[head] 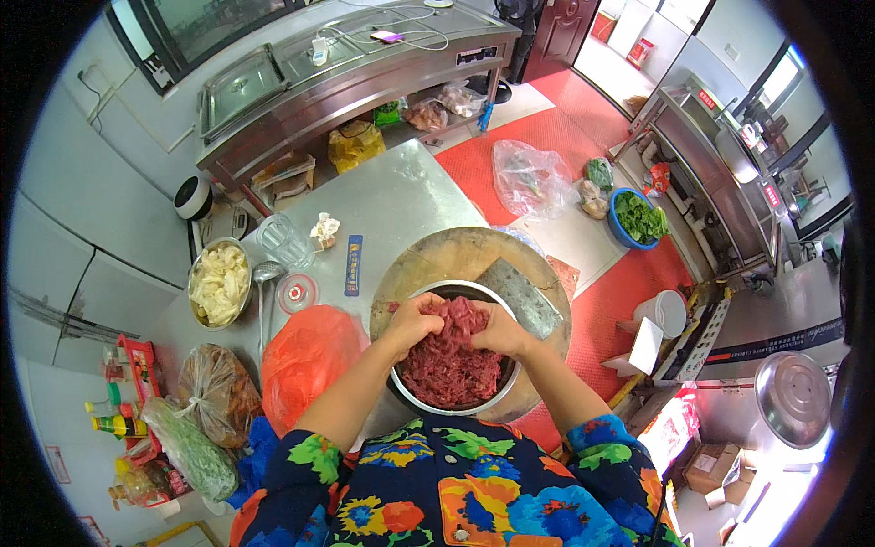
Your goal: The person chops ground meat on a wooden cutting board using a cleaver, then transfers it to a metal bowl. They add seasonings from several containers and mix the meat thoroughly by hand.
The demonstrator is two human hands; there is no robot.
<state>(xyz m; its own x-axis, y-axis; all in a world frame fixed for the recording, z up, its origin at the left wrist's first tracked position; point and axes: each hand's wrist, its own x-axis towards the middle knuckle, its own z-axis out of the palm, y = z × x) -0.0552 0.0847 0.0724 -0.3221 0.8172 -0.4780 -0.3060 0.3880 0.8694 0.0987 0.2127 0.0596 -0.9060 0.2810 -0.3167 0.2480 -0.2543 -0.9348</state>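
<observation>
Raw minced red meat (448, 379) fills much of a round steel bowl (511, 388) in front of me. My left hand (415, 324) and my right hand (502, 331) grip a clump of the meat from either side, near the bowl's far half. The fingertips are partly sunk in the meat. The bowl rests on a thick round wooden chopping block (403, 273). A cleaver (521, 299) with a broad, smeared blade lies on the block, right of the bowl and partly behind it.
Left on the steel table (410, 184) are a red plastic bag (307, 362), a ladle (266, 272), a glass pitcher (286, 241), a jar lid (297, 292) and a bowl of pale sliced vegetable (220, 284). Leafy greens fill a blue basin (618, 236) on the floor at right.
</observation>
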